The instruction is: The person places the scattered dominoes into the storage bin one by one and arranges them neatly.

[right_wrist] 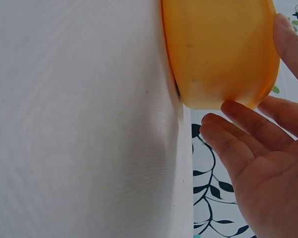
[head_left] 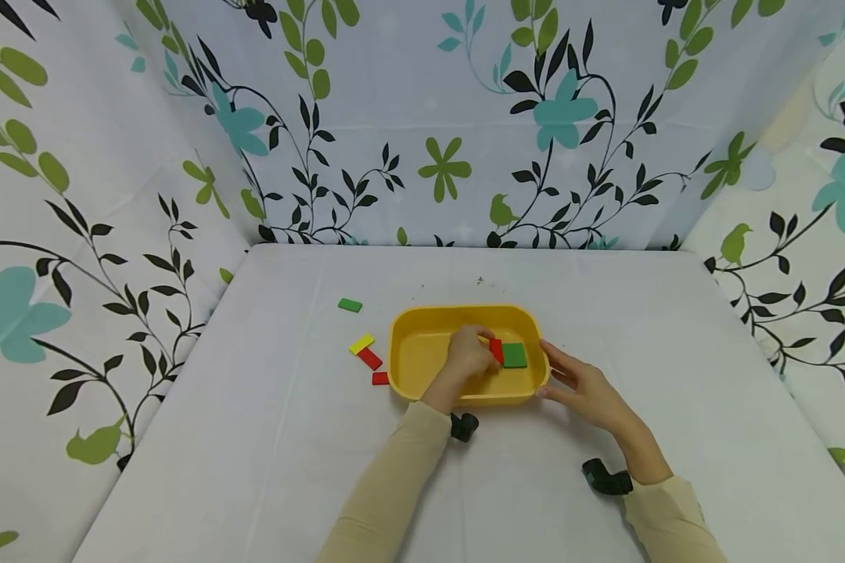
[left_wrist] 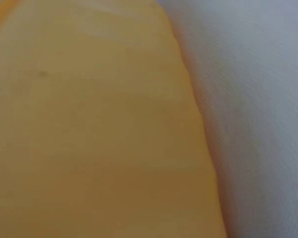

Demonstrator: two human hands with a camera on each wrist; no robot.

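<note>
A person's left hand (head_left: pixel 470 356) dips over the near rim of a yellow tray (head_left: pixel 422 352), its fingers bent downward, beside a red piece (head_left: pixel 496 349); whether they pinch it cannot be told, as the back of the hand hides the tips. The right hand (head_left: pixel 583 383) is spread at the tray's right end, thumb at the near corner and fingertips against the outer wall. The tray, smooth and plastic-looking, is oblong with rounded corners, and the wrist views catch a faint sheen and small dark specks on its outside. Within it, toward the right, the red piece sits just beside a squarish green piece (head_left: pixel 514 356). Left of the tray lie flat rectangular pieces: a green one (head_left: pixel 350 305) farthest off, a yellow one (head_left: pixel 361 343) touching a red one (head_left: pixel 369 359), and another red one (head_left: pixel 380 378) nearer, close to the tray's wall. A white cloth (head_left: pixel 324 453), finely textured and lightly creased, covers the table. Beyond hangs pale fabric (head_left: pixel 394 78) printed with leaves, birds and blossoms. Both sleeves (head_left: pixel 387 485) are beige.
</note>
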